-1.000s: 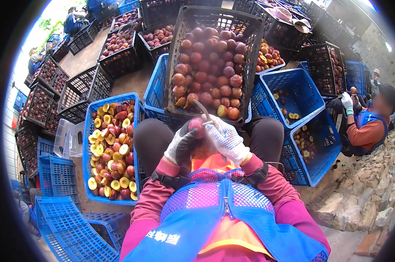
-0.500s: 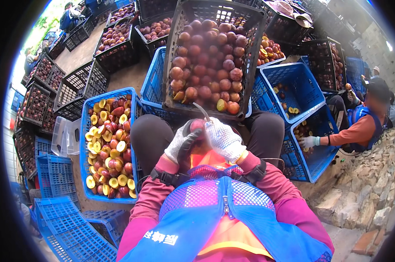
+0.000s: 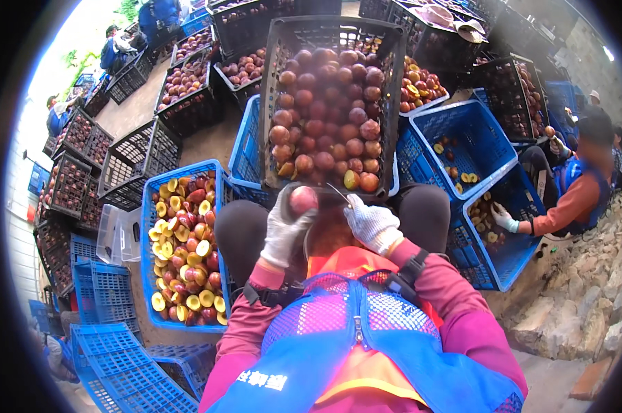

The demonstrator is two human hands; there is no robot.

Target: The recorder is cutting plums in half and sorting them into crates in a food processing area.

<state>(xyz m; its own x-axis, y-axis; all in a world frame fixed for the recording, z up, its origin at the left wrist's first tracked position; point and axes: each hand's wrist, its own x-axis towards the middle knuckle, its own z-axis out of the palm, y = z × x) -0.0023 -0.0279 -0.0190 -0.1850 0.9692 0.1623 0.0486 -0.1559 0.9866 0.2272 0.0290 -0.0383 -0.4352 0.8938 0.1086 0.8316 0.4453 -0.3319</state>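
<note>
Gloved in white and grey, my left hand grips a whole reddish plum just below the near edge of a black crate full of plums. My right hand, in a white knit glove, is closed round a small knife. Its thin blade points up and left toward the plum, apart from it. The black crate rests on a blue crate in front of my knees. To my left, another blue crate holds cut plum halves with yellow flesh.
On my right stand two blue crates with a few cut plums. A co-worker's gloved hand reaches into the nearer one. Crates of plums stand farther off, blue crates lie at lower left, and rough stones edge the right.
My hands have moved apart. The left has lifted the plum slightly leftward, and the knife has come away from it to the right. The view has shifted a little.
</note>
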